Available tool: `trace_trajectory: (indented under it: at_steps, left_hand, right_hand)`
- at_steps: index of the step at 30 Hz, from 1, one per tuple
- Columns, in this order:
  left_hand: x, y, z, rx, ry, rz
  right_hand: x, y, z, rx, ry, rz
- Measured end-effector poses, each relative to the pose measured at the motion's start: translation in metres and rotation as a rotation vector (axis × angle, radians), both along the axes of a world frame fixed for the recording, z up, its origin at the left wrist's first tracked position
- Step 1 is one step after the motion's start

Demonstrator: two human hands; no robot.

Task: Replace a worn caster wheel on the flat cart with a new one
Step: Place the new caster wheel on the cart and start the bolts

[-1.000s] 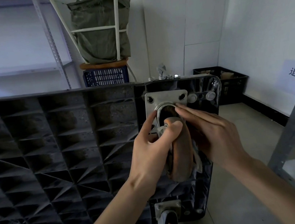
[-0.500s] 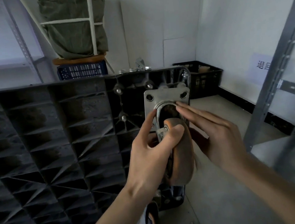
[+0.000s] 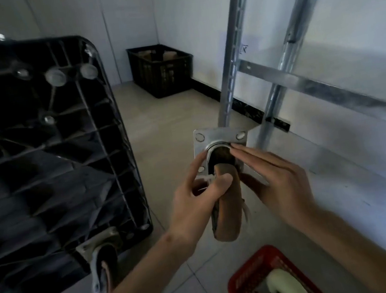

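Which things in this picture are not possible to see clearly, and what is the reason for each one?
All in the head view:
- Worn caster: the left hand and right hand cover its fork and axle.
- White wheel in the red basket: cut off by the bottom edge.
- Cart: cut off by the left edge; its underside is dark.
- Black crate: contents too small to tell.

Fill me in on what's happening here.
A person holds a worn brown caster wheel off the cart. The left hand grips its fork; the right hand rests straight fingers against its mounting plate. The black flat cart stands on edge at left. A white caster waits in a red basket.
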State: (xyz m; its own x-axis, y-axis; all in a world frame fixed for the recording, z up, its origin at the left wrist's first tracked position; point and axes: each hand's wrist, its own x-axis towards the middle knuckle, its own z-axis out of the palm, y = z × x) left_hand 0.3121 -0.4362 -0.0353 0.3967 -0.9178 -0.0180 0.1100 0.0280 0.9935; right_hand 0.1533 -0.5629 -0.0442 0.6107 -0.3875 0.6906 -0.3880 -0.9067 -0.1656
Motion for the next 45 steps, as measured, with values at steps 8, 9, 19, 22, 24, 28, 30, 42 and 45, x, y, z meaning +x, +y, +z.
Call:
trace_trajectory:
  at_steps: [8, 9, 19, 22, 24, 28, 30, 42, 45]
  left_hand:
    - [-0.058, -0.013, -0.074, 0.195, 0.089, -0.29]
    - [-0.063, -0.013, -0.082, 0.208, 0.107, -0.318]
    - [-0.072, 0.01, -0.151, 0.303, 0.071, -0.368]
    - [-0.071, 0.015, -0.164, 0.333, -0.003, -0.388]
    - [-0.07, 0.015, -0.171, 0.344, -0.035, -0.38]
    - [-0.068, 0.014, -0.178, 0.343, -0.074, -0.381]
    - [-0.068, 0.014, -0.18, 0.346, -0.086, -0.404]
    - [-0.077, 0.012, -0.193, 0.387, -0.128, -0.428]
    - [-0.08, 0.01, -0.19, 0.386, -0.177, -0.473]
  right_hand:
    - [-0.1, 0.024, -0.073, 0.21, 0.152, -0.21]
    - [-0.108, 0.026, -0.083, 0.252, 0.196, -0.222]
    - [-0.153, 0.083, -0.17, 0.54, 0.339, -0.274]
    - [-0.159, 0.088, -0.188, 0.597, 0.407, -0.292]
    - [-0.157, 0.089, -0.192, 0.66, 0.475, -0.314]
    - [-0.146, 0.091, -0.197, 0.731, 0.513, -0.334]
    - [-0.142, 0.091, -0.199, 0.753, 0.498, -0.339]
    - [-0.145, 0.095, -0.192, 0.895, 0.407, -0.386]
    - [-0.162, 0.097, -0.175, 0.892, 0.383, -0.447]
